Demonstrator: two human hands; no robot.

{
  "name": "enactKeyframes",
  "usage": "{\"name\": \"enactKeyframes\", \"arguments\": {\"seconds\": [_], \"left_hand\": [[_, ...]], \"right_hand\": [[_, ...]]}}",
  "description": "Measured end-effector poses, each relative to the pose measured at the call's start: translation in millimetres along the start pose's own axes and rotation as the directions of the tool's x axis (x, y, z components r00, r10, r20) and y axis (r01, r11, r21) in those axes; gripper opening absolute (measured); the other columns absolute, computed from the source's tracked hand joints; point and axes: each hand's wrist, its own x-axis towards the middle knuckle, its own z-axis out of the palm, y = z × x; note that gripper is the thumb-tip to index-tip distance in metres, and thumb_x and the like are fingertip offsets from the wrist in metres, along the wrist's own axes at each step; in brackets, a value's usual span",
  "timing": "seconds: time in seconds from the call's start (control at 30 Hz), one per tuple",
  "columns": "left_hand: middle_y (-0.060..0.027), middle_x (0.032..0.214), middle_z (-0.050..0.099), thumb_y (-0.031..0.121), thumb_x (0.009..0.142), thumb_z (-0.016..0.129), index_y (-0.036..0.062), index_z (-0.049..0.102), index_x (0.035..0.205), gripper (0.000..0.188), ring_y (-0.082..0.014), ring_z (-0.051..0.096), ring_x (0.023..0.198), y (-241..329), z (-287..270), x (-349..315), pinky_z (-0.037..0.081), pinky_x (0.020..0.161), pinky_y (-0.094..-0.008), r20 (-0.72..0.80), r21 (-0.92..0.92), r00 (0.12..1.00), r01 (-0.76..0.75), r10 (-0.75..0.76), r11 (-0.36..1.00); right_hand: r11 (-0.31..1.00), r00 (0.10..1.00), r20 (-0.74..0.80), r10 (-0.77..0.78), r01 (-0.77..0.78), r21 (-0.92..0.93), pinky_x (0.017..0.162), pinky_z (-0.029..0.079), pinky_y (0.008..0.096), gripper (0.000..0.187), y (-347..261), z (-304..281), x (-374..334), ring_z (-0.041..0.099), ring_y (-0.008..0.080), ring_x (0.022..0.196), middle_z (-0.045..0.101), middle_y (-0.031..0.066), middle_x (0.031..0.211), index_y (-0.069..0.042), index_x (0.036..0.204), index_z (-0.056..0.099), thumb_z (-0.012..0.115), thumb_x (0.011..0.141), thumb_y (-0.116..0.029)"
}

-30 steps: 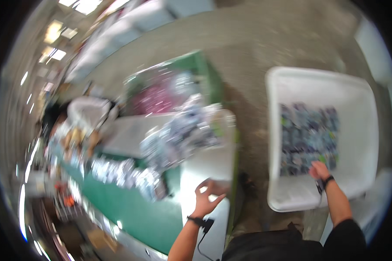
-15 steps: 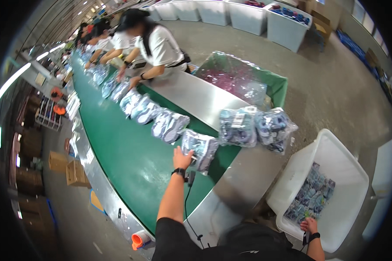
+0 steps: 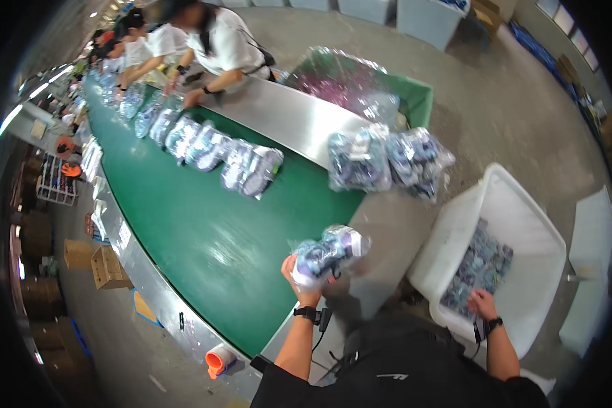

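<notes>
My left hand (image 3: 296, 280) is closed on a clear plastic bag of purple-blue shoes (image 3: 330, 255), lifted over the near end of the green conveyor belt (image 3: 231, 238). Plastic glare blurs the exact style of the shoes. On the right, my right hand (image 3: 483, 304) is over the near side of a white bin (image 3: 534, 272), its fingers loosely apart with nothing visible in them. Many similar bagged shoes (image 3: 479, 268) lie in that bin. Further up the belt sits a row of bagged shoes (image 3: 251, 168), with two more bags (image 3: 359, 158) at the metal ledge's end.
Across the belt a person in a white shirt (image 3: 226, 44) leans over, hands on the bags, with other people beyond. A green plastic-lined container (image 3: 418, 102) stands behind the metal ledge (image 3: 285, 112). An orange cup-like thing (image 3: 217, 360) is at the belt's near left edge.
My left hand has taken the nearest bag of shoes off the belt and brought it toward me. My right hand has risen from the bin's contents. The view has shifted.
</notes>
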Motion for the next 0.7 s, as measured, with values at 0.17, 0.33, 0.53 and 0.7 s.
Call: {"name": "enactKeyframes", "arguments": {"seconds": [0.17, 0.33, 0.53, 0.7], "left_hand": [[-0.0116, 0.121, 0.064, 0.006, 0.098, 0.056, 0.004, 0.039, 0.149, 0.054, -0.0143, 0.063, 0.098, -35, -13, -98, 0.054, 0.081, -0.0288, 0.597, -0.535, 0.679, 0.733, -0.427, 0.42], [-0.0154, 0.119, 0.058, 0.011, 0.087, 0.072, 0.0066, 0.009, 0.158, 0.095, -0.0135, 0.058, 0.086, 15, -13, -75, 0.051, 0.072, -0.0252, 0.651, -0.496, 0.695, 0.693, -0.305, 0.522], [-0.0132, 0.122, 0.059, 0.0, 0.085, 0.065, 0.0054, 0.023, 0.155, 0.082, -0.0192, 0.062, 0.103, 53, 30, -50, 0.053, 0.081, -0.0309, 0.772, -0.557, 0.561, 0.823, -0.297, 0.108], [-0.0167, 0.124, 0.061, 0.028, 0.085, 0.058, 0.0031, 0.049, 0.133, 0.054, -0.033, 0.066, 0.103, 65, 49, -34, 0.059, 0.08, -0.0514, 0.904, -0.427, 0.424, 0.9, -0.046, -0.087]], "right_hand": [[0.996, 0.998, 0.046, -0.037, 0.041, -0.078, 0.054, 0.048, 0.0267, 0.027, -6, 16, -1, 0.06, 0.0118, 0.065, 0.064, 0.0054, 0.082, -0.001, 0.109, 0.063, 0.061, 0.097, -0.025], [0.994, 0.999, 0.031, -0.019, 0.022, -0.111, 0.064, 0.053, 0.0273, 0.03, -24, 33, -14, 0.066, 0.0142, 0.078, 0.066, 0.0064, 0.092, -0.001, 0.118, 0.06, 0.06, 0.097, -0.023], [0.991, 0.991, 0.067, -0.119, 0.123, -0.053, 0.069, 0.054, 0.0282, 0.032, -29, 36, -29, 0.067, 0.0146, 0.081, 0.067, 0.0057, 0.096, -0.001, 0.119, 0.059, 0.06, 0.097, -0.023], [0.987, 0.987, 0.033, -0.16, 0.16, 0.002, 0.072, 0.054, 0.0282, 0.035, -40, 24, -49, 0.067, 0.0145, 0.086, 0.067, 0.0052, 0.099, -0.001, 0.122, 0.058, 0.059, 0.097, -0.025]]}}
